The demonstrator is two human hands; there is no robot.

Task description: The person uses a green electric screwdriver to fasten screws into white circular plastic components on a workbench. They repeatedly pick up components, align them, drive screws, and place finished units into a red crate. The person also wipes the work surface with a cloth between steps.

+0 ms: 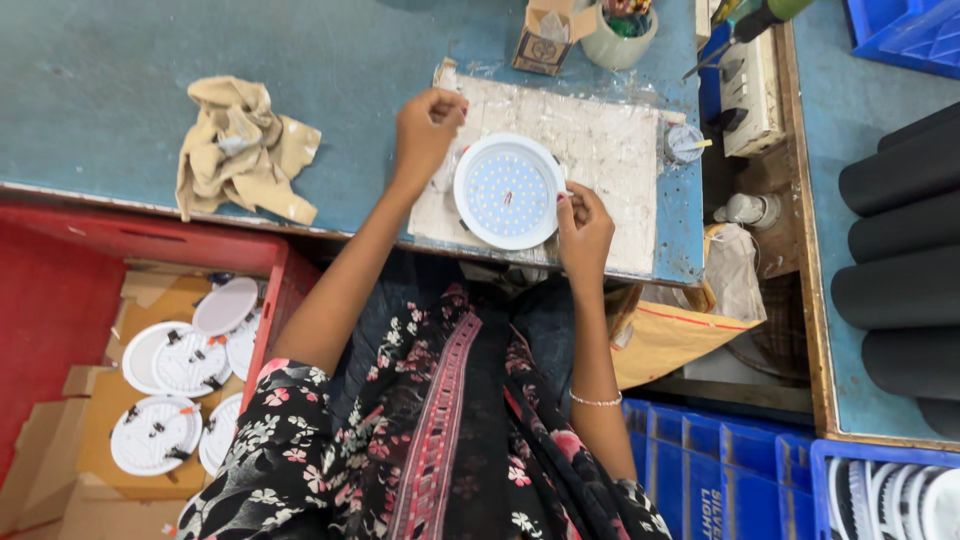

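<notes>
Head view showing the round white lamp disc (508, 190) lying flat on the surface (120, 80), touching the right hand (583, 225) pinching its near rim, just right of the left hand (428, 128) hovering, fingers bunched, beside its far-left edge.

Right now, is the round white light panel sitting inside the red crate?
No, the round white light panel lies on the pale board on the bench, with the right hand touching its rim.
</notes>
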